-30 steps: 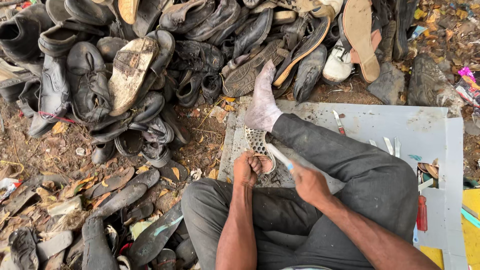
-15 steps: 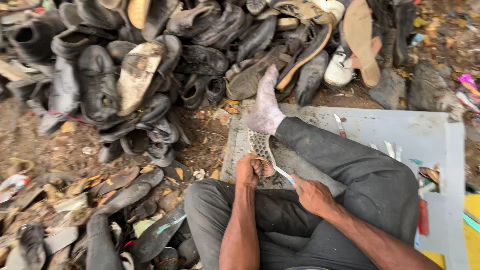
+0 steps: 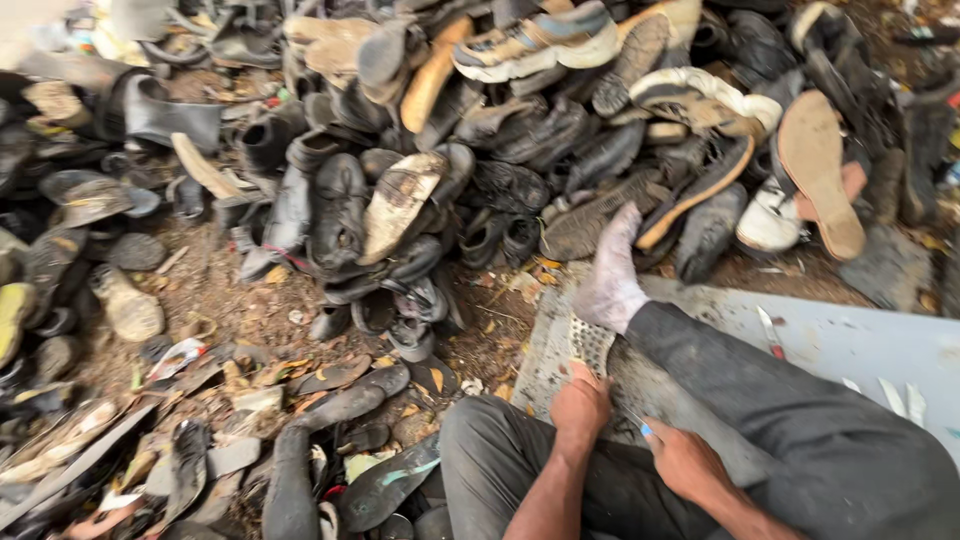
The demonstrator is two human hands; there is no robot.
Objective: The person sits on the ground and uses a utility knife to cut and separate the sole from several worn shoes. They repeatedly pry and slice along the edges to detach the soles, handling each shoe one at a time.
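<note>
I sit with my legs in dark trousers and a grey sock (image 3: 612, 280) on one foot. My left hand (image 3: 580, 405) grips a pale, dotted piece of shoe sole (image 3: 592, 345) that lies against my outstretched leg. My right hand (image 3: 685, 462) sits just to the right of it, closed on a small blade with a blue handle (image 3: 642, 428) whose tip points toward the sole piece. The two hands are close together, almost touching.
A big heap of worn shoes and soles (image 3: 480, 170) fills the far side. Cut sole strips and scraps (image 3: 330, 400) litter the dirt at lower left. I sit on a grey board (image 3: 870, 345), with a small knife (image 3: 770, 335) and pale slivers on it.
The view has swung toward the left, showing more of the dirt and scraps. My hands now sit lower in view, with the right hand drawn closer to the left on the sole piece.
</note>
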